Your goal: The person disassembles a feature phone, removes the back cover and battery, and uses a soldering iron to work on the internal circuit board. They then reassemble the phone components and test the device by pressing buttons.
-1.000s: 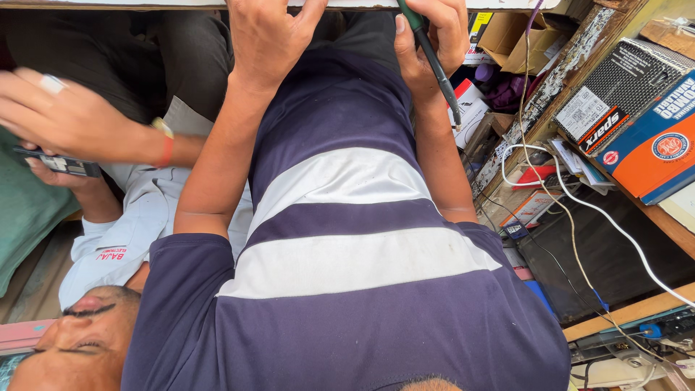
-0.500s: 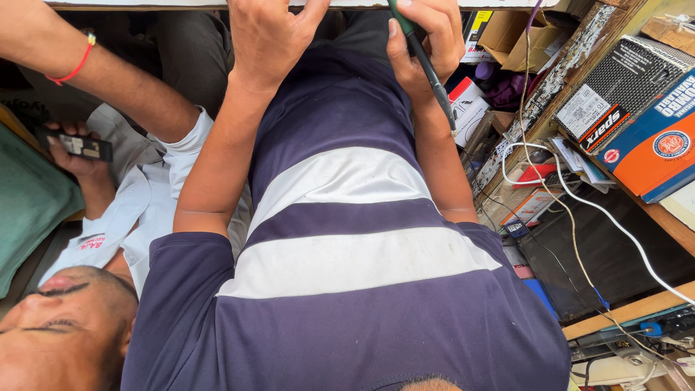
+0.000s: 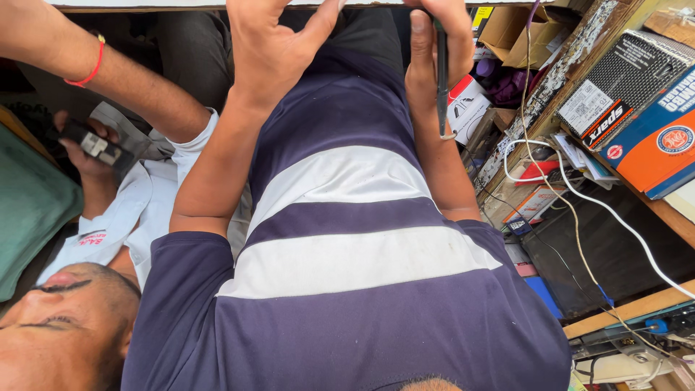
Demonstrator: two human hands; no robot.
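Note:
My left hand (image 3: 275, 43) is stretched forward at the top of the view, fingers spread, nothing visible in it; its fingertips reach the edge of a pale board (image 3: 145, 6). My right hand (image 3: 434, 43) is beside it, closed around a slim dark tool (image 3: 441, 87) that points back toward my chest. Both forearms run over my navy and white striped shirt (image 3: 347, 261). The fingertips of both hands are cut off by the frame's top edge.
A co-worker sits close on the left: an arm with a red thread bracelet (image 3: 90, 69) crosses the top left, and another hand holds a small dark device (image 3: 94, 145). Cluttered shelves on the right hold boxes (image 3: 637, 108), a cardboard carton (image 3: 514, 29) and white cables (image 3: 579, 195).
The co-worker's braceleted arm has swung up and left, away from my left arm. The tool in my right hand has turned from slanted to nearly straight. My hands stay in place.

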